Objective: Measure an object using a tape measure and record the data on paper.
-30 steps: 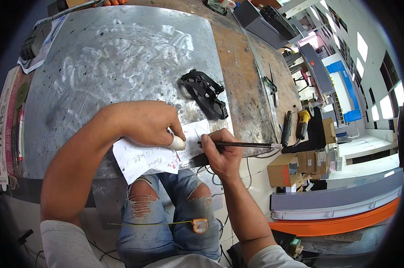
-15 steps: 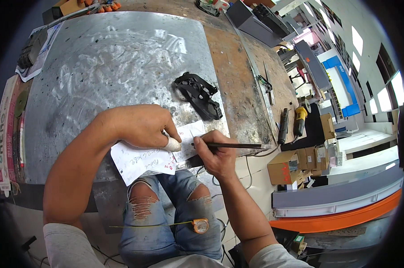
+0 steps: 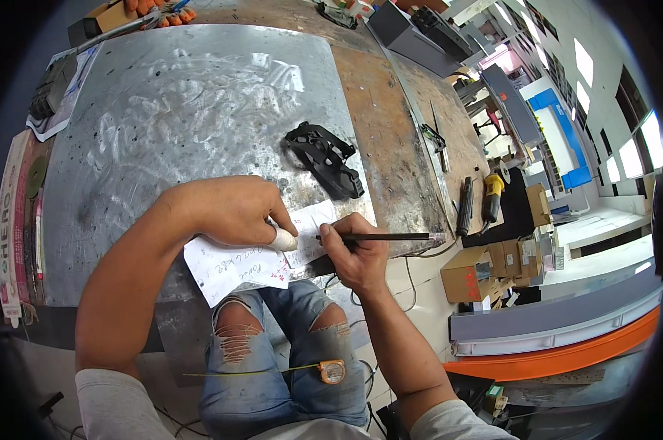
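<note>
White sheets of paper (image 3: pixel 215 268) with handwriting in dark and red ink lie at the near edge of the metal-topped table. My left hand (image 3: pixel 243 213) is curled and presses on the paper; one digit has a pale wrapping round its end. Its other fingertips are hidden underneath. Just right of it, my right hand (image 3: pixel 359 257) grips a slim black pen (image 3: pixel 397 237), held nearly level with its rear end pointing right. The writing end is close to the paper; whether it touches I cannot tell. Beyond the hands lies a black strap-like harness (image 3: pixel 325 160).
An orange tape measure (image 3: pixel 332 372) rests on my lap, its yellow blade out to the left. At right are a yellow angle grinder (image 3: pixel 492 198) and a black tool (image 3: pixel 465 207). A long box (image 3: pixel 12 227) lines the left edge. Cardboard boxes (image 3: pixel 459 275) stand at right.
The view has shifted slightly. The pen's rear end has swung a little in my right hand; both hands otherwise stay in place on the paper.
</note>
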The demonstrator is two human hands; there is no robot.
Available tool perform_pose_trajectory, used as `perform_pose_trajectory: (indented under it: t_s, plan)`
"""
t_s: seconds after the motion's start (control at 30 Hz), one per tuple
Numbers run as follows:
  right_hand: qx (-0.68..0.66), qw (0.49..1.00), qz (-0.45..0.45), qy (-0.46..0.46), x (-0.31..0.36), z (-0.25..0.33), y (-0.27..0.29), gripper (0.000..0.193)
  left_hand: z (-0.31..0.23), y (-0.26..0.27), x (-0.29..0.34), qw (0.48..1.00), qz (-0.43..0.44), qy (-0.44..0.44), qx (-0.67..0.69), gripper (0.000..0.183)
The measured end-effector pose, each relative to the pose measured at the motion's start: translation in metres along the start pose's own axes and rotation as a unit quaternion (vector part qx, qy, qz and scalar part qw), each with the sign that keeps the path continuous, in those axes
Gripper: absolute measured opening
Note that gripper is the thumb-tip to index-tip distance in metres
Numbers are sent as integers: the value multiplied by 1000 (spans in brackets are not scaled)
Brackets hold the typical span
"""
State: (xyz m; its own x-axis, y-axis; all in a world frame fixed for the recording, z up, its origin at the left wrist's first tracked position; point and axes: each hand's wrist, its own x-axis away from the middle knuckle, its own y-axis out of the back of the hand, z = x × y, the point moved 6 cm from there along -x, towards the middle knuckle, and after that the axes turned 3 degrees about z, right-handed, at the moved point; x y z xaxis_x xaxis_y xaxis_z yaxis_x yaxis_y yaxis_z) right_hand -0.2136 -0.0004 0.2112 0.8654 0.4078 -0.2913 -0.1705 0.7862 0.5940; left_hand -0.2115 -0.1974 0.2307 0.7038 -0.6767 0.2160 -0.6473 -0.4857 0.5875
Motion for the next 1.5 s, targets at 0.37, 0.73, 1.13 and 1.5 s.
perform_pose_trajectory:
  t_s: [0.37,0.73,1.13,1.5]
  plan:
    - [-4,1000,-7,14,0,1,0,18,2,-1,-1,1000,5,-2,3,34]
    - [-32,999,-19,11,-1,-3,-3,22,-1,0,0,999,25,8,-20,37]
    - [10,1000,-15,15,-1,6,0,20,0,0,1,1000,2,2,1,31]
    - [-13,1000,22,8,-2,2,-4,21,3,-1,-1,1000,-1,-5,2,32]
